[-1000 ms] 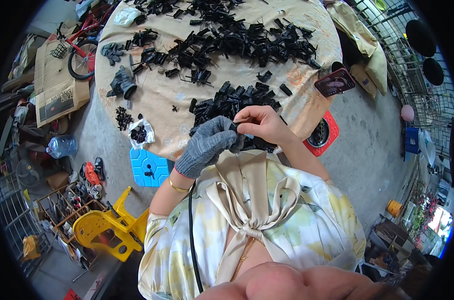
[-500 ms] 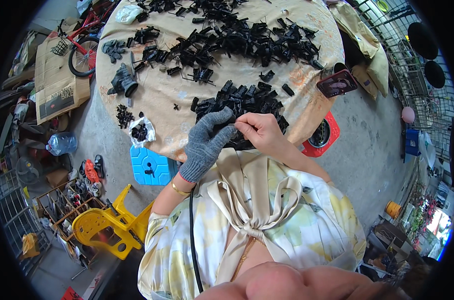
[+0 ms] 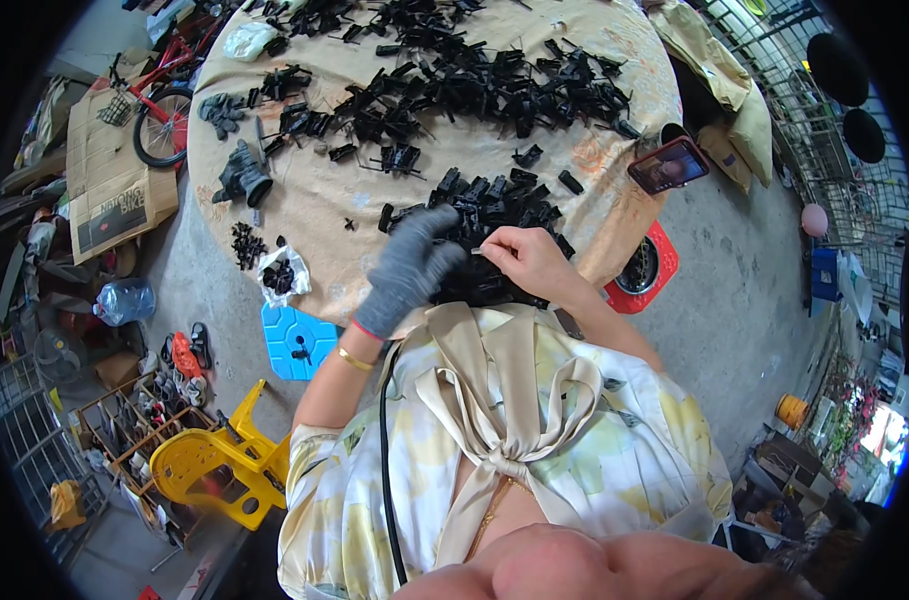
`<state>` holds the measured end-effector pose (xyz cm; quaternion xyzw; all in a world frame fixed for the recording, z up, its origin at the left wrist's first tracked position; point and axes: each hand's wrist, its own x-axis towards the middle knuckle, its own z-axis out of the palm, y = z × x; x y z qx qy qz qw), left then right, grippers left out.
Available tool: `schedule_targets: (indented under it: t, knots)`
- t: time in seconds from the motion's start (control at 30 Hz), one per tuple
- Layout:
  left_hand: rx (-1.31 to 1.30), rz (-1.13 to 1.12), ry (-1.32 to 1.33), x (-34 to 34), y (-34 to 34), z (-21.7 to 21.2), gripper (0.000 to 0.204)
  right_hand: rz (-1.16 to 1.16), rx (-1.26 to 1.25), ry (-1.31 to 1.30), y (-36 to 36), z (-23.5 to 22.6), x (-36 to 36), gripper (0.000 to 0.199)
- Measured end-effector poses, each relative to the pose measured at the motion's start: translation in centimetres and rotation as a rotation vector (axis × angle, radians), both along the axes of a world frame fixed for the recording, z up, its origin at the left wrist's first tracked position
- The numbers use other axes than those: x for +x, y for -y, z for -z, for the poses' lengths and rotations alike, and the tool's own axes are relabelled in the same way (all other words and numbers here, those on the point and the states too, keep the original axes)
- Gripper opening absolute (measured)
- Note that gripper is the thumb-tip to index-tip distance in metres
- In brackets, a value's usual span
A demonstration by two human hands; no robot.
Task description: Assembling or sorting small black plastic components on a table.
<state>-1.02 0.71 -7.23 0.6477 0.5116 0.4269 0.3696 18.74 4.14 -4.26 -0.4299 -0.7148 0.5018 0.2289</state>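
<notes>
My left hand [image 3: 410,265] wears a grey knit glove and hovers over the near edge of a round table [image 3: 305,200] covered with a tan cloth, its fingers spread and reaching toward a heap of black plastic parts [image 3: 485,205]. My bare right hand [image 3: 525,260] is beside it, pinching a small thin pale piece between thumb and fingers. More black parts [image 3: 475,80] lie scattered across the far half of the table.
A phone [image 3: 668,165] lies at the table's right edge. A small bag of black pieces [image 3: 280,275] sits at the left rim. On the floor: a blue plastic block [image 3: 295,340], a yellow stool [image 3: 215,465], a red bicycle [image 3: 160,110], cardboard [image 3: 105,190], a red stand [image 3: 643,270].
My gloved left hand has opened and lifted away from the right hand toward the parts heap. The right hand keeps its pinch and has shifted slightly right.
</notes>
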Motion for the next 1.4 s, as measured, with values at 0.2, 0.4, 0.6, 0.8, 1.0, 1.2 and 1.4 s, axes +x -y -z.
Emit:
schedule_targets:
  t: [0.2, 0.4, 0.6, 0.8, 1.0, 1.2, 1.4]
  knots:
    - [0.195, -0.368, -0.905, -4.5, -8.1, 3.9, 0.028, 0.028, 0.142, 0.009, 1.0, -0.5, -0.3, 0.014]
    - [-0.13, -0.178, -1.149, -5.9, -10.0, 5.9, 0.023, 0.023, 0.162, 0.031, 1.8, -0.3, 0.0, 0.017]
    - [0.196, -0.374, -0.698, -4.0, -7.1, 3.2, 0.013, 0.242, 0.093, -0.167, 0.7, 0.1, 0.4, 0.023]
    - [0.194, -0.222, -0.277, 1.0, -3.8, -2.2, 0.015, 0.353, -0.06, -0.325, -1.9, -0.5, -0.9, 0.028]
    - [0.112, -0.174, -0.189, 1.5, -0.8, -2.8, 0.018, 0.31, 0.048, -0.34, -1.8, -0.7, -1.1, 0.016]
    - [-0.28, 0.074, 1.004, 2.1, -0.9, -5.4, 0.066, 0.165, -0.516, -0.715, -0.7, -2.1, -0.8, 0.01]
    - [-0.326, 0.239, 1.14, 1.9, -1.0, -5.3, 0.071, 0.074, -0.862, -0.909, 0.7, -1.3, -1.4, 0.012]
